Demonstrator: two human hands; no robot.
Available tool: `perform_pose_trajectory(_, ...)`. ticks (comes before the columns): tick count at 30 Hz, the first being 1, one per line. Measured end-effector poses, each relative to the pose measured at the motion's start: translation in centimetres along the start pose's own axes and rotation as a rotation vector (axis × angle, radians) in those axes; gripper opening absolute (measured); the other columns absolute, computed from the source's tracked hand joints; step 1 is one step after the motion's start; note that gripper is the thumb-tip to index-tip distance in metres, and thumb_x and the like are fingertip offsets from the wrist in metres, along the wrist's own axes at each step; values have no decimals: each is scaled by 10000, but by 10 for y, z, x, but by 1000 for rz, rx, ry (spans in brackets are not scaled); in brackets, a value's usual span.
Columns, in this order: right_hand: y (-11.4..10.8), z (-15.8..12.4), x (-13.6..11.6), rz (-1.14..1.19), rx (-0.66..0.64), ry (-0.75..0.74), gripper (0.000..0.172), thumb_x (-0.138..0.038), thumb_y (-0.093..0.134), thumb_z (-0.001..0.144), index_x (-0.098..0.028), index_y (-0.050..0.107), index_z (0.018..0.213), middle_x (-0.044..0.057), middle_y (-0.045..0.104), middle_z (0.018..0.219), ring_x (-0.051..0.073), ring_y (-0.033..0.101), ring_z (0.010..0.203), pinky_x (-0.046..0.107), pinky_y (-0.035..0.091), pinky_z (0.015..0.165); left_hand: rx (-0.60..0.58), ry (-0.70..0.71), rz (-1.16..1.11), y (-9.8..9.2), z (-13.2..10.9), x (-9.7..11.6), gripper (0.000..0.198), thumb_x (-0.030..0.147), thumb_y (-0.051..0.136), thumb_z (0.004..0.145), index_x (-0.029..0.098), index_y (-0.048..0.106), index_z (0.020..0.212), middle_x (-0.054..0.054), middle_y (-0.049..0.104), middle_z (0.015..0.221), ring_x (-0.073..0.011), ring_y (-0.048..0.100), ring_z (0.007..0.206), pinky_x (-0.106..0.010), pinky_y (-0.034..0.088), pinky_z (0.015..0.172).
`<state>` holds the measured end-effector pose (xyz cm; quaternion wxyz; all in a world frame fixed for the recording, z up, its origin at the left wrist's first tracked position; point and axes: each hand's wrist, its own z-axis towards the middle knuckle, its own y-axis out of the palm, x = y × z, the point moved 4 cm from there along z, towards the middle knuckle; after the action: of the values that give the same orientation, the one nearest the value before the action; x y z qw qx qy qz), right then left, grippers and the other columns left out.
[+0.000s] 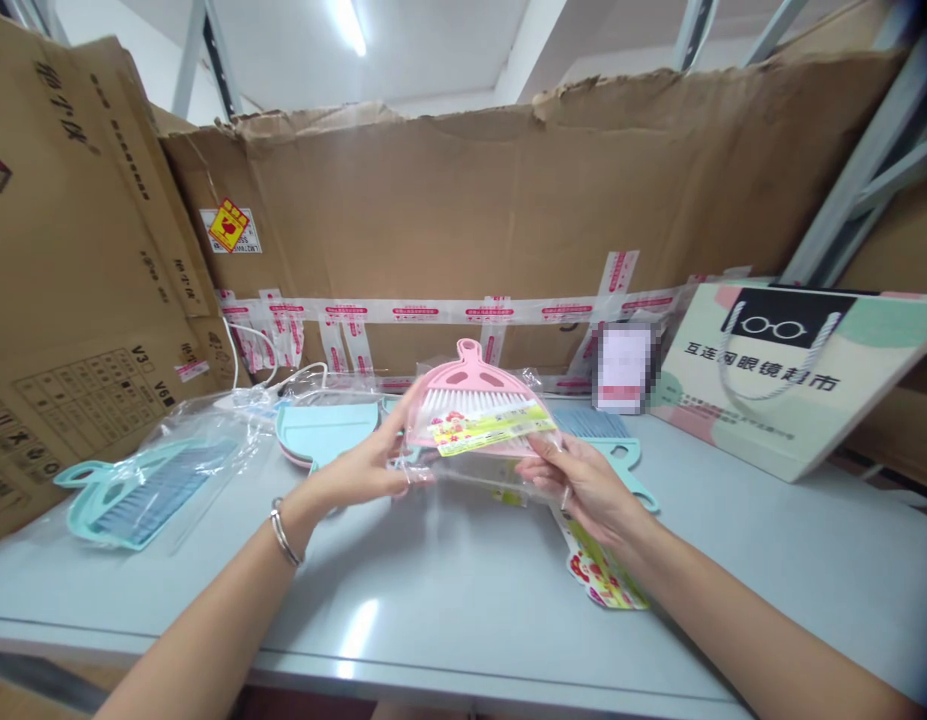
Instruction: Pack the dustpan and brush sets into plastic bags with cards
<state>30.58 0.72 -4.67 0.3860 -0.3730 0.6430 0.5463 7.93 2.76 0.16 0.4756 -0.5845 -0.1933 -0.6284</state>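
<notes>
- Your left hand [365,465] is gripping the left side of the bagged pink dustpan set [470,378]; your right hand [583,485] is pinching its lower right side.
- You are holding the set above the tabletop [433,620], handle uppermost; its yellow-green card [493,430] is bearing print too small to read.
- A second card [604,577] is showing below your right hand.
- The paper bag [778,435] at right is showing "眼镜超市" beneath an eyeglasses drawing [774,327].
- The left carton [80,250] is displaying "V3" and "V6" beside a printed grid [95,400].
- The rear carton [448,210] is carrying a red-and-yellow sticker [227,225] with a broken-glass symbol.
</notes>
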Motion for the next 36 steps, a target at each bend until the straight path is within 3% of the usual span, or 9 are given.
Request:
perform_pose_trajectory(4,1,-1,0,-14,-14,-8,224,-278,773,622,-143,601,671,45,673,547,96,603,445,132,478,417,120,0,64,17,5,-4,553,273,715,658,302,568,1190,-60,497,1324,-279,507,1141,-401,452,916)
perform_pose_trajectory(9,8,-4,-7,-7,-172,-34,345,-330,767,615,-142,637,874,63,717,766,140,663,614,222,544,602,367,-3,69,9,8,-10,252,355,611,764,216,699,954,-56,674,1080,-238,566,1065,-353,433,928)
perform_pose_trajectory(13,8,-8,-10,-10,-245,-128,898,-277,811,526,-286,378,1313,76,641,1128,214,647,928,372,516,810,478,15,35,5,7,-16,241,382,625,754,219,717,907,-38,687,1062,-236,576,1055,-331,445,909)
perform_pose_trajectory(16,9,-13,-10,-148,-266,-303,1184,-109,841,388,-378,241,1373,56,498,1313,227,543,1111,400,458,905,514,-32,13,8,6,-25,277,402,632,746,218,716,935,-38,683,1070,-245,584,1039,-340,463,891)
perform_pose_trajectory(18,8,-16,-10,-311,-212,-441,1024,-122,836,405,-354,402,1302,34,456,1338,227,481,1167,378,430,940,507,-69,-21,11,6,-31,314,420,627,747,216,708,970,-44,683,1065,-253,595,1016,-351,482,865)
perform_pose_trajectory(22,2,-14,-10,-504,-49,-563,220,-334,686,699,-264,680,908,17,614,1000,190,552,968,347,432,909,482,-43,-45,15,6,-30,317,433,601,767,207,716,958,-45,684,1064,-253,582,1045,-352,472,889)
perform_pose_trajectory(25,-3,-8,-7,-417,-12,-529,211,-415,577,792,-256,712,826,12,641,884,176,572,910,347,423,920,495,8,-4,16,4,-26,313,427,557,804,206,718,957,-39,683,1069,-239,561,1082,-339,435,941)
perform_pose_trajectory(30,-3,-4,-1,-233,4,-456,361,-401,613,774,-307,623,1123,-15,627,1149,188,527,1114,383,361,1023,541,78,-2,18,2,-21,385,377,552,822,239,595,1179,-24,608,1209,-208,537,1103,-334,413,974)
perform_pose_trajectory(36,4,-2,3,-155,-22,-492,782,-365,614,764,-348,184,1417,33,595,1213,189,576,1071,434,429,965,512,154,-122,26,3,-20,848,260,564,818,358,-21,1425,-71,524,1279,-170,592,985,-344,510,844)
